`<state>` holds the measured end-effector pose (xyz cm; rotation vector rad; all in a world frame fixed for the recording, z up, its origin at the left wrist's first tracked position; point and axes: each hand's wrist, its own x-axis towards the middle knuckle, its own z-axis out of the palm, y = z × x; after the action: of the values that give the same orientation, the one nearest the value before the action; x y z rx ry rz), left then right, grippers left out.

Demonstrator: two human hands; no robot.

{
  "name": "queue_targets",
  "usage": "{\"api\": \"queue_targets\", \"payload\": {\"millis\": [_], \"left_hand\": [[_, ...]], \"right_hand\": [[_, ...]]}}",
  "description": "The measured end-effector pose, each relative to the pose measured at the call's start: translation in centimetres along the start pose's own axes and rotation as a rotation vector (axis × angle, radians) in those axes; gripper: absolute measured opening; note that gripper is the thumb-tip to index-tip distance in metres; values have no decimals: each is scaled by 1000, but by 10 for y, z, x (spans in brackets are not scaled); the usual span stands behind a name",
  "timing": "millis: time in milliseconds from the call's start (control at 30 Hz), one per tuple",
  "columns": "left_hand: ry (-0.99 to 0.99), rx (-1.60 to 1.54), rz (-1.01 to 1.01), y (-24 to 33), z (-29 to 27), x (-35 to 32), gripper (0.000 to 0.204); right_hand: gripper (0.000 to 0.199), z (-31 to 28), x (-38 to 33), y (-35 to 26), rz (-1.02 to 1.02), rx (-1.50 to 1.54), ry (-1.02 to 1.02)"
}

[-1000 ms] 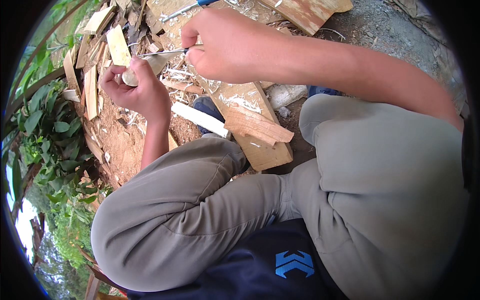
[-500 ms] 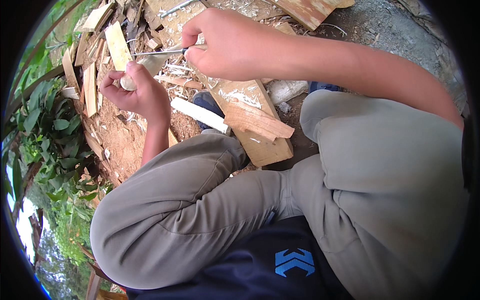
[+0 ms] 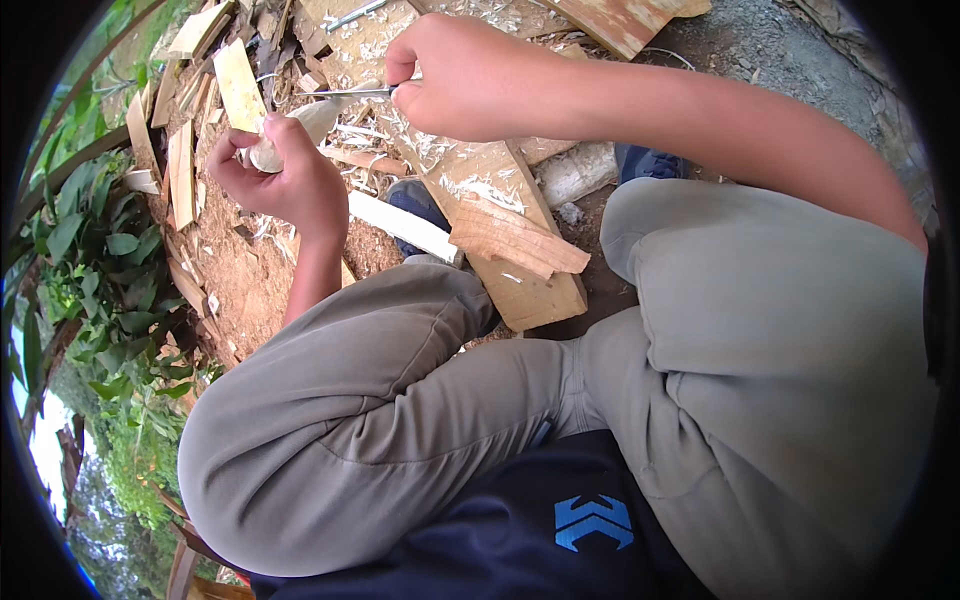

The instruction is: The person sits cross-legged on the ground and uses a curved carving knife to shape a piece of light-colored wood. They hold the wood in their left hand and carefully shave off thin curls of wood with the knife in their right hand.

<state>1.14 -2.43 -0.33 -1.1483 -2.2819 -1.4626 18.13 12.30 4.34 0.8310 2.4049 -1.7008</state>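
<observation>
My left hand (image 3: 285, 180) is closed around the near end of a pale, whittled piece of wood (image 3: 318, 119), its thumb lying along the top. The wood points away toward the upper right, and its far part runs on below the blade. In my right hand (image 3: 465, 85) is a knife (image 3: 350, 93), its handle mostly hidden by the fist. The thin blade reaches left over the wood's far part; whether it touches the surface I cannot tell.
A plank (image 3: 525, 290) strewn with shavings lies between my feet, with a reddish wood slab (image 3: 520, 238) on it. Beside it is a white-faced stick (image 3: 410, 226). Wood offcuts (image 3: 181, 175) litter the dirt at the left, near leafy plants (image 3: 95, 240).
Both hands have shifted a little to the right, carrying the wood and the knife. The blade has moved slightly up and right relative to the left hand.
</observation>
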Motion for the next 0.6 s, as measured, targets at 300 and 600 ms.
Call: {"api": "queue_targets", "payload": {"millis": [300,600], "left_hand": [[24,-128,-41,8,6,-2,23],[50,-59,-106,3,0,5,20]], "right_hand": [[18,-10,-10,-20,-85,1,69],[25,4,-4,6,-145,-50,117]]}}
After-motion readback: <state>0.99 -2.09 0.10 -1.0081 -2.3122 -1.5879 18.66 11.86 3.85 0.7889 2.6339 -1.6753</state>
